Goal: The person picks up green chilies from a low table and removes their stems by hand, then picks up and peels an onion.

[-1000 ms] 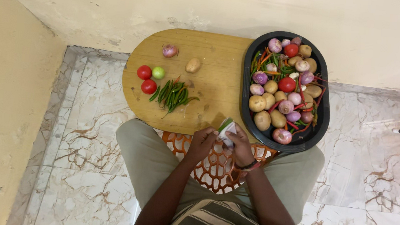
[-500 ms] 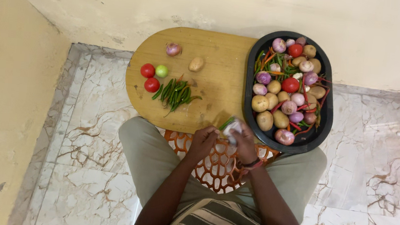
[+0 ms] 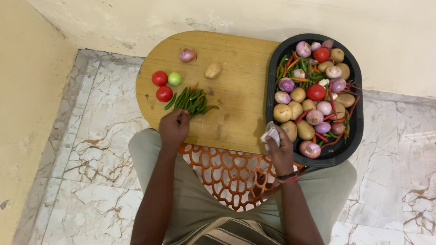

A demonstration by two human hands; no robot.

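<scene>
Green chillies: loose pile of slim pods, lying flat on the wooden board, beside three tomatoes. Small white packet: crumpled, possibly paper, at the black tray's near edge.

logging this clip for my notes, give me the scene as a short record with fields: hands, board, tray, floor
left hand: left hand on the near end of the green chillies, fingers curled down
right hand: right hand holds a small white object at the tray's near rim
board: wooden board carries three tomatoes, one onion, one potato
tray: black oval tray, full of potatoes, onions, tomatoes, chillies
floor: marble tiles; orange stool between the knees
</scene>
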